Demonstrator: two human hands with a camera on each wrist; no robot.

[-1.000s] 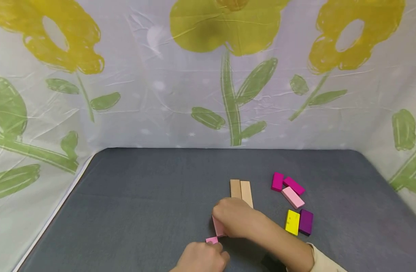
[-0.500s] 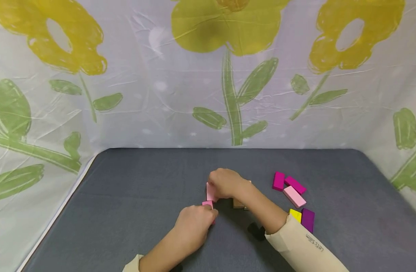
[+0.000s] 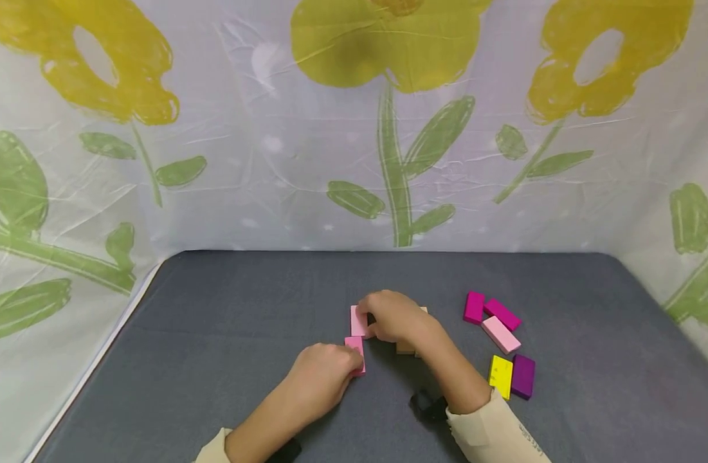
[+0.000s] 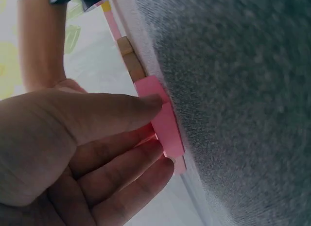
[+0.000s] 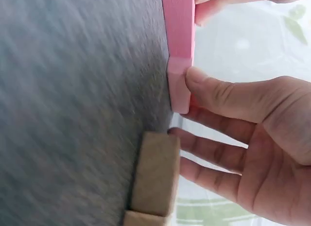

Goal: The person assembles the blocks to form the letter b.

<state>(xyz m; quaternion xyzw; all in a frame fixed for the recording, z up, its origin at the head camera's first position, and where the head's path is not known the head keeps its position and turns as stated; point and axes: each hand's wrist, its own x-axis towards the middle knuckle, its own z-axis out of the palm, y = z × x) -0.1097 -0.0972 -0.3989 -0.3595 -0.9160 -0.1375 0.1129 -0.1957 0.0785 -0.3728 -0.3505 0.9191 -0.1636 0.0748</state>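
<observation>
My left hand [image 3: 321, 372] pinches a pink block [image 3: 354, 346] lying on the dark grey table, its thumb on the near side in the left wrist view. Just beyond, my right hand [image 3: 393, 316] holds a light pink block [image 3: 358, 323] between thumb and finger. The two blocks meet end to end in the right wrist view, where the pink block [image 5: 179, 26] sits above the light pink block [image 5: 180, 87]. Plain wooden blocks [image 5: 158, 172] stand beside my right fingers, and the head view mostly hides them under that hand.
To the right lie two magenta blocks [image 3: 474, 307], another light pink block [image 3: 501, 334], a yellow block [image 3: 501, 376] and a purple block [image 3: 523, 377]. A flower-printed cloth [image 3: 261, 167] rises behind the table [image 3: 244, 302].
Both hands have moved away from the body with their pink blocks, farther up the table. In the last half second they have barely shifted, and the left fingers uncover more of their block.
</observation>
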